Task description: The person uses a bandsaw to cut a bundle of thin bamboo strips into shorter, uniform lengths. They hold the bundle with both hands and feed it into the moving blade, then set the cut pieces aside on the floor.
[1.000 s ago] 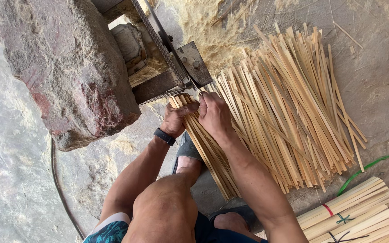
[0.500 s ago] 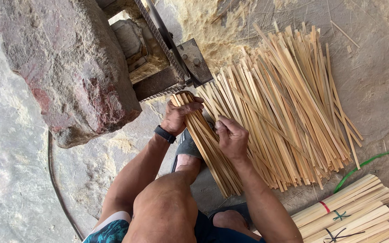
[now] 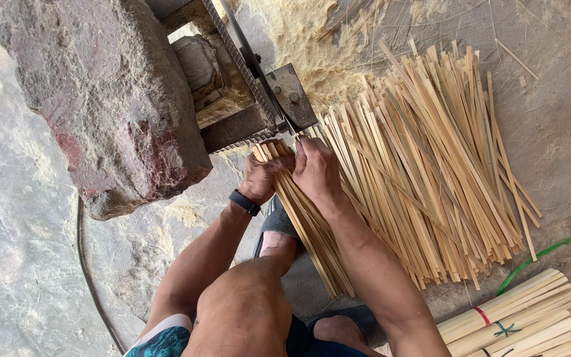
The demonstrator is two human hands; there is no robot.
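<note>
Under both hands [image 3: 299, 175]: bamboo strip bundle [image 3: 308, 225].

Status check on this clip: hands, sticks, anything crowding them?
Left hand and right hand both grip the held stick bundle, tips at the metal machine. Loose stick pile lies alongside.

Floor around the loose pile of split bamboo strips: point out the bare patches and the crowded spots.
Bare grey floor lies right of the loose pile of pale bamboo strips, and pale ground left of the big reddish stone block. Crowded: both hands at the rusty metal cutter, and the tied strip bundles bottom right.
</note>
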